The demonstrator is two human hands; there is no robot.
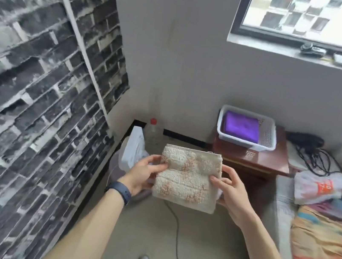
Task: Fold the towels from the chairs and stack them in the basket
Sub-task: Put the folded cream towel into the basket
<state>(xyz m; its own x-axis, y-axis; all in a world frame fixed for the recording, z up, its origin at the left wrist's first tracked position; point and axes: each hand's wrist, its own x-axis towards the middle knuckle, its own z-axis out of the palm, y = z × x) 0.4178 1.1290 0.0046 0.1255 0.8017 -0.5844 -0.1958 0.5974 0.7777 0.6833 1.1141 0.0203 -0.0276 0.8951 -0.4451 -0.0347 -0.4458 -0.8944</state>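
A beige towel with orange specks (188, 177), folded into a small square, is held in the air in front of me. My left hand (143, 175) grips its left edge, thumb on top. My right hand (231, 189) grips its right edge the same way. Beyond the towel, a white plastic basket (267, 136) stands on a low reddish-brown wooden table (250, 158). A folded purple towel (241, 127) lies inside the basket at its left side. No chair is in view.
A clear bottle with a red cap (153, 133) and a white bag (132, 150) stand by the wall corner. A bed with a patterned blanket (323, 247) and a plastic bag (322, 187) lies at right. A cable (176, 231) runs across the floor. Brick-pattern wall at left.
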